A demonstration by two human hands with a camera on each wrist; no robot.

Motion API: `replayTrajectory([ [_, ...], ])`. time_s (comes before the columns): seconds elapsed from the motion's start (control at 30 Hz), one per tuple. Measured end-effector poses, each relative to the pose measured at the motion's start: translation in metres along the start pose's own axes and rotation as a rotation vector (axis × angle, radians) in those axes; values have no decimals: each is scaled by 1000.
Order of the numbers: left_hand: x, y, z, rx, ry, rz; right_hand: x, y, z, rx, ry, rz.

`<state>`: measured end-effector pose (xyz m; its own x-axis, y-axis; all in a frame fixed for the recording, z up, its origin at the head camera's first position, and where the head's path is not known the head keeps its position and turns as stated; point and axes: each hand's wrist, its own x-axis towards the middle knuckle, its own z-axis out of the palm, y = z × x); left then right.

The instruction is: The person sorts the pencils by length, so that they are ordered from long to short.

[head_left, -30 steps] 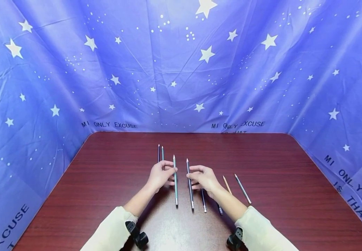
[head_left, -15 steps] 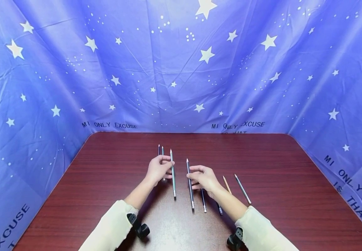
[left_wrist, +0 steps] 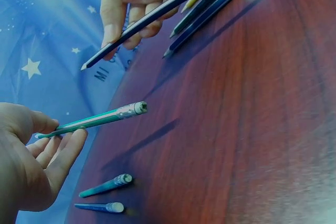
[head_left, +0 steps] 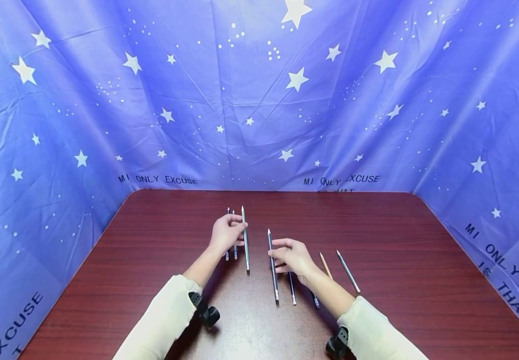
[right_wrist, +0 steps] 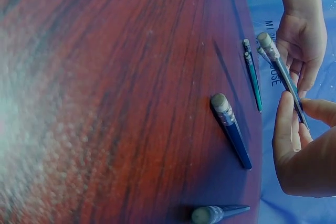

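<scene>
"Green pencil (head_left: 246, 247): where is it?"
"Pinched in the left hand (head_left: 225, 235), above the table (head_left: 376, 220), just right of two pencils (head_left: 235, 252)."
"And the right hand (head_left: 294, 258)?"
"Pinching a dark pencil (head_left: 274, 275), also raised."

A creased blue-violet cloth (head_left: 259, 135) printed with pale stars (head_left: 297, 79) hangs behind the counter (head_left: 142, 235) and along both sides, black lettering (head_left: 180, 180) reading ONLY EXCUSE low on it; the counter is reddish-brown with dark grain, rounded far corners and a pale sheen
</scene>
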<state>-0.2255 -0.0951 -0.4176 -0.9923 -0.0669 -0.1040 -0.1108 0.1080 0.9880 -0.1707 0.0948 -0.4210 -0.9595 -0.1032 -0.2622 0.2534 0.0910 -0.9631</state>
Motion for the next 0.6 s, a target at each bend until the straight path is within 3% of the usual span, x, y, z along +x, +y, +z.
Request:
replayTrajectory([
  [0.6, 27, 2, -2, 77, 71, -7, 3, 5, 1, 0, 10, 5],
])
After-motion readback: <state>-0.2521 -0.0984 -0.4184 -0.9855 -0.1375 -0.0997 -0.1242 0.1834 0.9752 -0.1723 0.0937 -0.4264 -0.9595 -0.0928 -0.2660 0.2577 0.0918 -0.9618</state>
